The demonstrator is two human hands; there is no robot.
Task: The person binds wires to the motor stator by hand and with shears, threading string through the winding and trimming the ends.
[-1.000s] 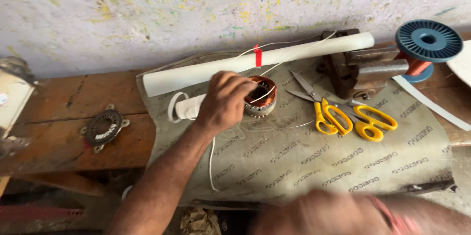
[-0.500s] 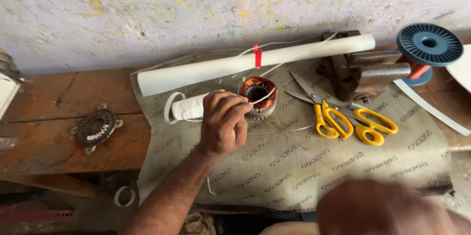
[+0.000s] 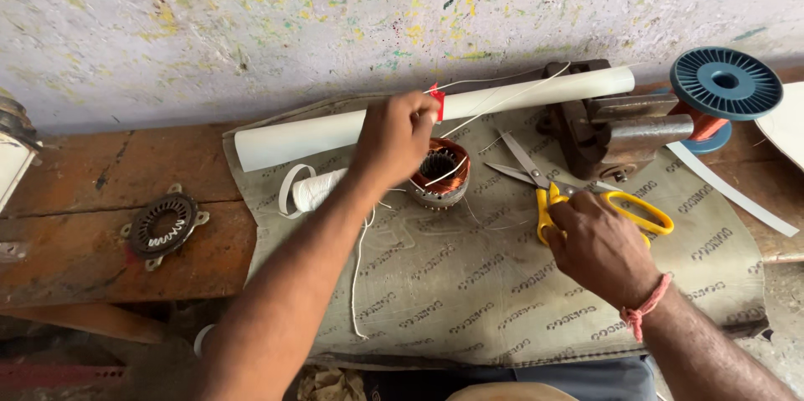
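A grey printed mat (image 3: 469, 284) covers the middle of the wooden bench (image 3: 75, 192), and the work sits on it toward its back edge. The left hand (image 3: 394, 137) is closed in a pinch above the copper-wound motor coil (image 3: 440, 173), gripping thin white string (image 3: 494, 104) that runs up and away toward the back right corner of the mat; holding it raised keeps the strand taut and clear of the windings. The coil stands just below and to the right of this hand, almost under the fingertips.

The right hand (image 3: 599, 246) rests curled on the yellow-handled scissors (image 3: 578, 196), fingers at the handle loops, though whether they pass through the loops I cannot tell. The blades lie open and flat on the mat, pointing toward the coil, near but not touching it.

A spool of white string (image 3: 318, 190) lies left of the coil beside the left wrist. A rolled white sheet (image 3: 301, 137) lies along the mat's back edge, its far end by a metal vise (image 3: 615, 129). A blue reel (image 3: 724, 87) sits at the bench's back right, and a bare round motor core (image 3: 163, 225) near its left end.
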